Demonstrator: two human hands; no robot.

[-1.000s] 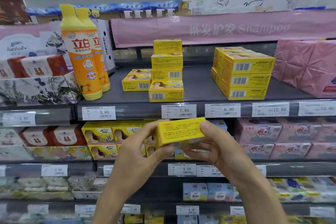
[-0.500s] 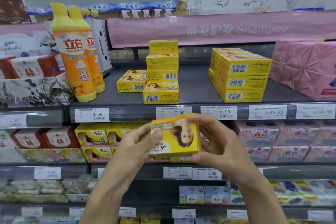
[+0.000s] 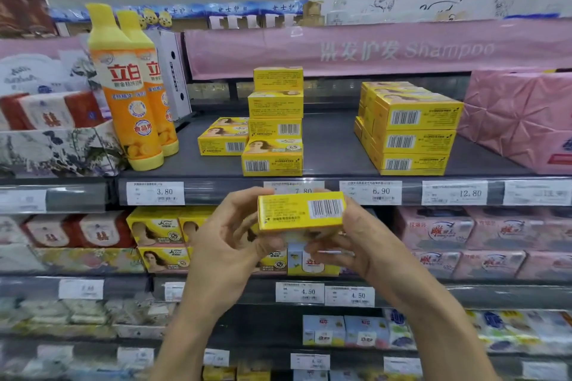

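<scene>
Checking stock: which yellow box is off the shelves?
The yellow box gripped between left hand and right hand, barcode facing the camera; the others sit on shelves.

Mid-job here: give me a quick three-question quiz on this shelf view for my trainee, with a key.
1. True or false: the left hand and right hand both hold the yellow box.
2. Which side of that box faces the camera? A barcode side; B portrait front; C blank side.
3. Fill in: the price tag below the orange detergent bottles reads ____.
Key: 1 true; 2 A; 3 3.80.
</scene>
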